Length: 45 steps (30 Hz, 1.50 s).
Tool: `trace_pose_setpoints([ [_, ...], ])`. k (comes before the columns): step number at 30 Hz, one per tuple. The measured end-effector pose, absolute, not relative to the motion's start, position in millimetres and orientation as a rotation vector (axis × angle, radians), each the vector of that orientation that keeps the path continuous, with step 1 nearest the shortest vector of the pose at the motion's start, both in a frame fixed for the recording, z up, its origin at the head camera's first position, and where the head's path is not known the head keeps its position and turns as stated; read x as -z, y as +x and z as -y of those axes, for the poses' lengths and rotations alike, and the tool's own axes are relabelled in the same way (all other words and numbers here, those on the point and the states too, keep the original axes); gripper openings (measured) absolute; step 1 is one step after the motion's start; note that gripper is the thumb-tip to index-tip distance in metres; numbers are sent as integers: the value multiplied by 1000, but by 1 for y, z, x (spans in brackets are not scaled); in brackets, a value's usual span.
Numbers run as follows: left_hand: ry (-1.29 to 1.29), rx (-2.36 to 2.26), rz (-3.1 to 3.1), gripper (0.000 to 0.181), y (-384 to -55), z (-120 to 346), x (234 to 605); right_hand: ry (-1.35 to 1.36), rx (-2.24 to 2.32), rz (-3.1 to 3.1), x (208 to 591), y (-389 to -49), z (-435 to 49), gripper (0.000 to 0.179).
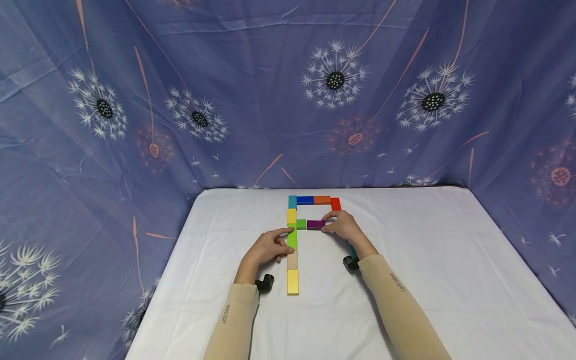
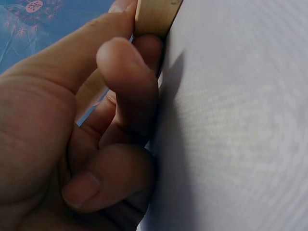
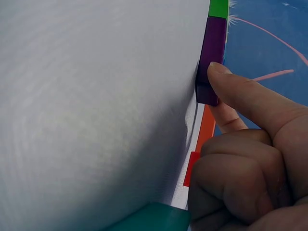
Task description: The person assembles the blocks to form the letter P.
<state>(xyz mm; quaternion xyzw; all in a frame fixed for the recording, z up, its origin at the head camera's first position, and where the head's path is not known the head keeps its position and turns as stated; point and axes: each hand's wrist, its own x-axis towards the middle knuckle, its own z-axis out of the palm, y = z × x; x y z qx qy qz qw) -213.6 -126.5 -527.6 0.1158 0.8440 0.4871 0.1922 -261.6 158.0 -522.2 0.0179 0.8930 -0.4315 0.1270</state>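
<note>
My right hand (image 1: pixel 345 227) pinches the right end of a purple block (image 1: pixel 316 225) between thumb and index finger. In the right wrist view the purple block (image 3: pixel 211 53) lies end-on to a green block (image 3: pixel 219 8), its other fingers curled. My left hand (image 1: pixel 268 246) touches the lime green block (image 1: pixel 292 239) with its index finger, near the small green block (image 1: pixel 301 224). Its thumb rests by the joint with the plain wooden block (image 1: pixel 292 260). The left wrist view shows the thumb against a wooden block (image 2: pixel 155 17) and other fingers curled in.
Above the lime block stand a yellow block (image 1: pixel 292 216) and a light blue block (image 1: pixel 292 202). Blue (image 1: pixel 305 200), orange (image 1: pixel 322 200) and red (image 1: pixel 335 204) blocks run rightward. A gold-yellow block (image 1: pixel 293 282) ends the column. A teal block (image 1: pixel 352 251) is partly hidden by my right wrist.
</note>
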Motion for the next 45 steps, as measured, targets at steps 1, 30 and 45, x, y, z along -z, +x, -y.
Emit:
trace_pose_setpoints([
  [1, 326, -1368, -2369, 67, -214, 127, 528, 55, 1265, -2595, 522, -262, -158, 34],
  [30, 315, -1367, -2369, 68, -212, 126, 528, 84, 1271, -2584, 522, -264, -157, 43],
  [45, 313, -1355, -2365, 69, -214, 127, 528, -90, 1436, -2383, 505, -248, -199, 69],
])
